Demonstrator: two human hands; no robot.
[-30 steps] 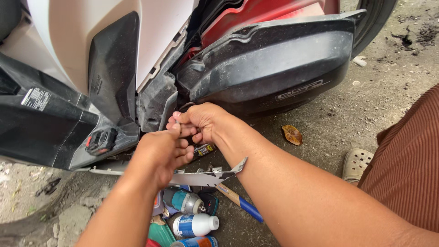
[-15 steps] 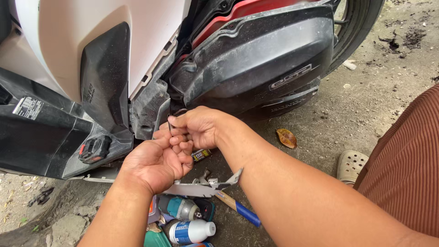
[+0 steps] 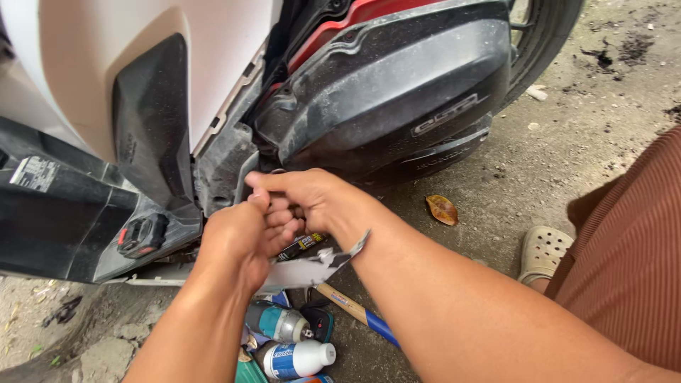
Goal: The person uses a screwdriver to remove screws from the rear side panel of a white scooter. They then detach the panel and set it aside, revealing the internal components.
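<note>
My left hand [image 3: 237,237] and my right hand [image 3: 316,198] are pressed together at the gap between a scooter's black lower side panel [image 3: 149,135] and its black engine cover [image 3: 397,92]. The left fingers are curled tight. Over them, the right hand's fingers reach toward the gap. Whatever lies between the fingertips is hidden. Just below the hands are a white torn sheet-like piece [image 3: 305,271] and a small black and yellow item [image 3: 301,245].
On the ground under my arms lie a hammer with a wood and blue handle [image 3: 358,312], a teal can [image 3: 277,323] and a blue and white bottle [image 3: 294,358]. A dry leaf [image 3: 442,209], a beige clog [image 3: 543,252] and the tyre [image 3: 546,35] are to the right.
Both hands have stayed joined at the panel gap and shifted only slightly. The left fingers have curled tighter. The view has moved closer and a little to the right.
</note>
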